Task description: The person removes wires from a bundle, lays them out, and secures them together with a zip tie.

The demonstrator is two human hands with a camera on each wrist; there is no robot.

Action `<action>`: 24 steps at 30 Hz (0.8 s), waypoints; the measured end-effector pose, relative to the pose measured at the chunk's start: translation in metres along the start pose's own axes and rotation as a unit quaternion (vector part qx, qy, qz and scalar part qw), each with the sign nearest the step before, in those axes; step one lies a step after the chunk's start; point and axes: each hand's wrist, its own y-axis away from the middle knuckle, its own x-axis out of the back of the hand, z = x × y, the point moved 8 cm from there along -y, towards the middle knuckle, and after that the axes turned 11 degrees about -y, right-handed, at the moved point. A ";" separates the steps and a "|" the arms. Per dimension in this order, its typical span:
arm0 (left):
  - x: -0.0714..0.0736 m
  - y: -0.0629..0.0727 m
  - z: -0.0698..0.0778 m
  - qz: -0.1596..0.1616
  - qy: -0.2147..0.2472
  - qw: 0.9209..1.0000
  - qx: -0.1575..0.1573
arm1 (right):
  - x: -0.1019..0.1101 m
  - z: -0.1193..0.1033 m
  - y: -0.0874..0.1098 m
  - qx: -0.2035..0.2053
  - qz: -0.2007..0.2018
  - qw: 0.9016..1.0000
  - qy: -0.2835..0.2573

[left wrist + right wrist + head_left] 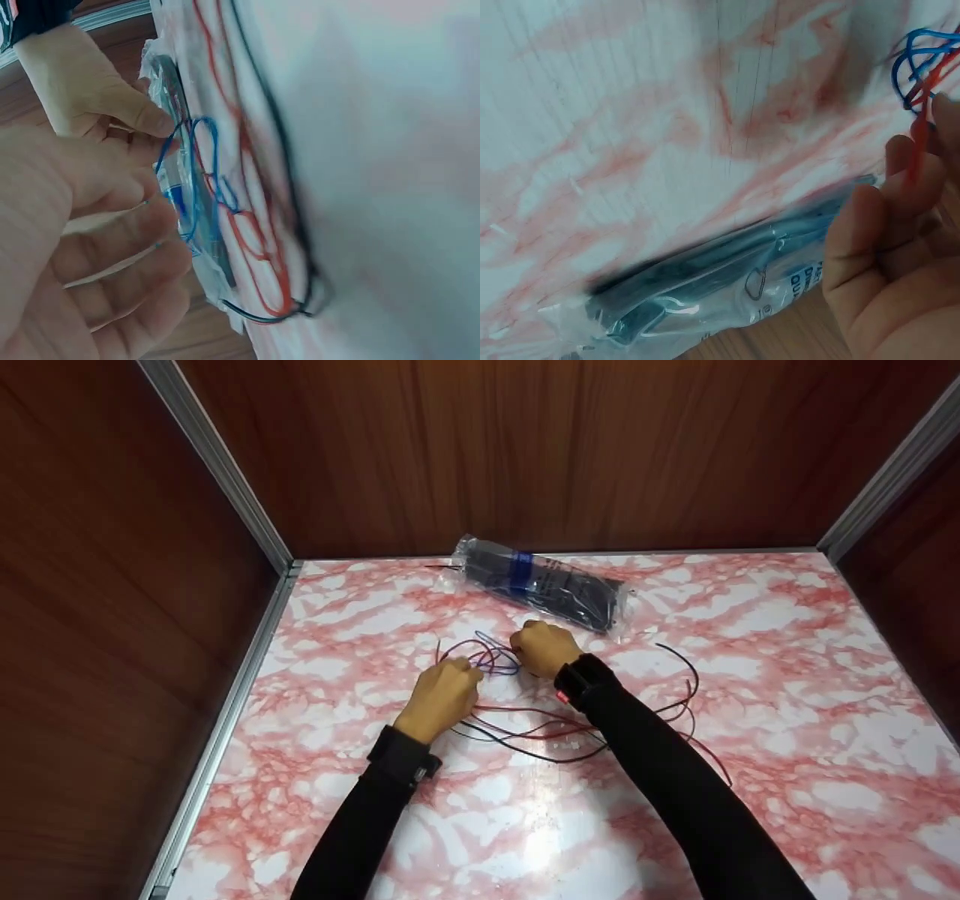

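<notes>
A loose bundle of thin red, blue and black wires [536, 733] lies across the table, with a tangle of blue wire [504, 669] between the two hands. My left hand [442, 694] has its fingers curled at the left end of the bundle. Bits of blue show between its fingers in the left wrist view, though its exact grip is partly hidden. Farther back, my right hand [546, 647] pinches wire at the tangle's right side. In the right wrist view a red wire [919, 139] passes by its fingertips, and blue loops [909, 71] hang beyond them.
Behind the hands lies a clear plastic package [551, 585] with dark contents and a blue band. Free wire ends [694, 675] trail to the right, under and past the right forearm. Wood-look panels [525, 450] wall the marbled red-and-white table [810, 720] at the back and sides.
</notes>
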 end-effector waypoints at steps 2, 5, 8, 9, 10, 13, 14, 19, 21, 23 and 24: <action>0.004 -0.012 -0.002 0.013 0.002 1.000 0.020 | 0.003 -0.005 0.002 0.036 0.027 0.999 -0.014; 0.004 -0.031 -0.006 0.006 -0.004 0.999 0.044 | 0.010 -0.011 0.006 0.098 0.077 0.990 -0.068; -0.003 -0.046 -0.008 -0.026 -0.006 0.998 0.050 | 0.019 -0.011 0.012 0.133 0.122 0.975 -0.130; -0.007 -0.050 -0.008 -0.037 -0.004 0.998 0.050 | 0.021 -0.009 0.014 0.133 0.132 0.971 -0.147; -0.010 -0.053 -0.008 -0.047 0.000 0.998 0.050 | 0.023 -0.006 0.015 0.129 0.139 0.968 -0.164; -0.018 -0.056 -0.008 -0.061 0.020 0.997 0.047 | 0.024 -0.001 0.018 0.112 0.137 0.962 -0.207; -0.019 -0.055 -0.009 -0.058 0.025 0.997 0.045 | 0.024 0.001 0.019 0.110 0.130 0.962 -0.213; -0.012 -0.051 -0.016 -0.021 0.034 0.999 0.038 | 0.028 0.010 0.025 0.105 0.119 0.964 -0.212; -0.009 -0.051 -0.018 -0.009 0.058 0.998 0.034 | 0.032 0.016 0.028 0.101 0.127 0.964 -0.210; -0.007 -0.052 -0.017 0.001 0.117 0.993 0.025 | 0.035 0.020 0.030 0.100 0.136 0.963 -0.211; -0.007 -0.053 -0.016 0.003 0.153 0.988 0.018 | 0.036 0.022 0.030 0.100 0.139 0.962 -0.211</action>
